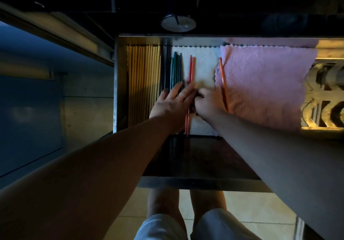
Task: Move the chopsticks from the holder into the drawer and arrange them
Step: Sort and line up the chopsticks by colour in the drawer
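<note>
in drawer [120,83], pressing green chopsticks [175,66] with flat, straight-fingered left hand [173,102]; at 3 o'clock, curling right hand [206,100] against orange pair [191,66], hold unclear.

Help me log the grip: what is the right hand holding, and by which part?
The right hand seems to pinch the orange chopstick pair near mid-length, fingers curled; the contact itself is shadowed.
</note>
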`<state>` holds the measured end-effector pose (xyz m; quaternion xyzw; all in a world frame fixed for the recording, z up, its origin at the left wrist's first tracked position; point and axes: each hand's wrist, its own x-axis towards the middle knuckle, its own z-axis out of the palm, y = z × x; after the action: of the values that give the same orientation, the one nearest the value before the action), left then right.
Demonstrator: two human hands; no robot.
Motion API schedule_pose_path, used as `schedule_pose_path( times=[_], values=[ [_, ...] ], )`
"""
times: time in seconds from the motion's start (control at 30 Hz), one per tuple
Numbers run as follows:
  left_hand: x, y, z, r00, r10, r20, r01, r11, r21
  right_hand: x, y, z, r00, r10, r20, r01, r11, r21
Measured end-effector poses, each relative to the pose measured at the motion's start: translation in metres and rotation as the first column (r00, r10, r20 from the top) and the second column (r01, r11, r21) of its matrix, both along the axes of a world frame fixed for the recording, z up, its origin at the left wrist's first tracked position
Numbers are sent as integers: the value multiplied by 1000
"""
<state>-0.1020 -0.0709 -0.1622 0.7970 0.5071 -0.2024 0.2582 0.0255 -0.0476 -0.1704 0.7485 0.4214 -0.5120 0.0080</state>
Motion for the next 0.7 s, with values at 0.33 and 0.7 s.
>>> schedule_pose_path(
  times=[0.33,0.7],
  values=[
    [-15,-9,-2,994,-24,-105,24,1000,-5,-4,0,-8,978,-196,-66,196,981,-12],
    [-5,1,-4,992,-77,-101,76,997,-19,42,-1,-4,966,-97,240,-3,923,384]
  ],
)
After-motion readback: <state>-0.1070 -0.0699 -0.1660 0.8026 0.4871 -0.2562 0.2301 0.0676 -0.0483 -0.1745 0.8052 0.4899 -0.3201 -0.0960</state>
